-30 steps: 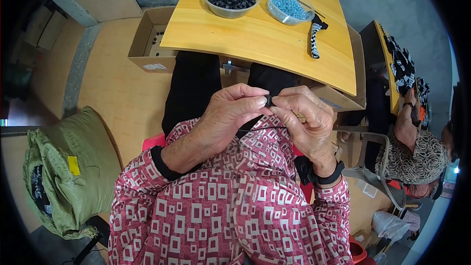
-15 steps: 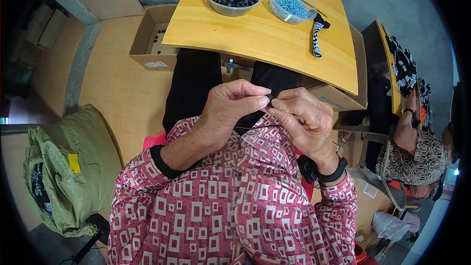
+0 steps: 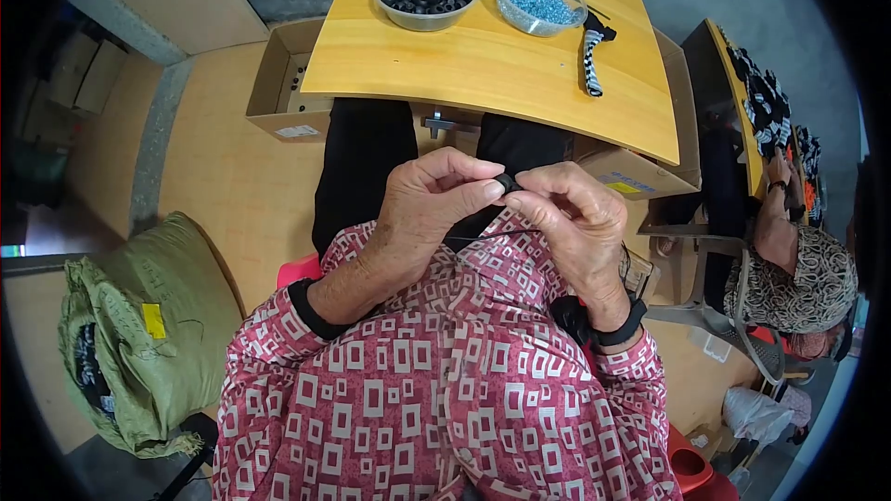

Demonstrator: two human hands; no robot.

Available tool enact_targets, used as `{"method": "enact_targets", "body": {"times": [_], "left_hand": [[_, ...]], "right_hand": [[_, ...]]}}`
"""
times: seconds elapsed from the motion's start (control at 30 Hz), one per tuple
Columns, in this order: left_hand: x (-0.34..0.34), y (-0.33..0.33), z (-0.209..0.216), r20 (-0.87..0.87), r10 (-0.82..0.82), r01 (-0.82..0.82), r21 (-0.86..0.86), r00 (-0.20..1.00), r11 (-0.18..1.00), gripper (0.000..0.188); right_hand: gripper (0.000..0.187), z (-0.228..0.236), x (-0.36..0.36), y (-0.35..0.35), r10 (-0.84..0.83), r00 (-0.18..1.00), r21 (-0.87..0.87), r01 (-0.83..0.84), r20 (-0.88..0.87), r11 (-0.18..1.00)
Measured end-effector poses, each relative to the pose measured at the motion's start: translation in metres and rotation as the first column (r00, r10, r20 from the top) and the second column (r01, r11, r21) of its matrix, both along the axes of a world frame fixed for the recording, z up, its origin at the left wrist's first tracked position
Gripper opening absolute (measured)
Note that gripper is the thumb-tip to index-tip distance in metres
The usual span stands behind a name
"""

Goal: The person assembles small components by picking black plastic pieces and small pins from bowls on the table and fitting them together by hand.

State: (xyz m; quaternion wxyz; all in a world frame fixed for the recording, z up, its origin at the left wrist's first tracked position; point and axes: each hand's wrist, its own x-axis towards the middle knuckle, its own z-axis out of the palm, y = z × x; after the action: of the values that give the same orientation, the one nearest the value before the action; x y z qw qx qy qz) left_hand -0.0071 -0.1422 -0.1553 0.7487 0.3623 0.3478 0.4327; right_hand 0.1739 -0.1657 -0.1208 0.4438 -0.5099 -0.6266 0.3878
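Note:
A small black bead is pinched between the thumb and forefinger of my left hand, in front of my lap. From the other side, the closed thumb and forefinger of my right hand meet the bead. A thin black cord runs below the hands and passes into my right hand; its tip at the bead is hidden by the fingers. On the table beyond, a clear bowl holds a heap of black beads. Beside it, another clear bowl contains tiny light-blue beads.
A black-and-white striped fabric piece lies on the yellow table. Cardboard boxes flank the table. On the left floor stands a green woven sack. At right another person sits by a table with striped pieces.
The view has shifted slightly, so the table sits higher. My hands keep their pinch at the bead, and the right fingers have straightened a little.

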Motion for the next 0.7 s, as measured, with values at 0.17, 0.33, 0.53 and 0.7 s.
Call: {"method": "enact_targets", "body": {"times": [0.17,0.33,0.53,0.7], "left_hand": [[0.009,0.000,0.005,-0.010,-0.001,0.001,-0.003,1.000,1.000,0.016],[0.015,0.001,0.003,-0.027,-0.009,0.008,-0.012,1.000,1.000,0.015],[0.015,0.002,0.003,0.082,-0.086,0.098,-0.150,0.993,0.984,0.014],[0.018,0.000,-0.003,-0.122,-0.031,0.042,0.088,0.992,0.995,0.014]], "right_hand": [[0.016,0.008,0.011,0.003,0.014,0.959,0.251,-0.088,0.284,0.964],[0.018,0.009,0.016,0.004,-0.040,0.872,0.402,-0.184,0.488,0.897],[0.019,-0.007,0.023,0.000,-0.067,0.852,0.544,-0.269,0.519,0.795],[0.017,-0.007,0.024,0.005,0.045,0.866,0.439,-0.297,0.498,0.848]]}}
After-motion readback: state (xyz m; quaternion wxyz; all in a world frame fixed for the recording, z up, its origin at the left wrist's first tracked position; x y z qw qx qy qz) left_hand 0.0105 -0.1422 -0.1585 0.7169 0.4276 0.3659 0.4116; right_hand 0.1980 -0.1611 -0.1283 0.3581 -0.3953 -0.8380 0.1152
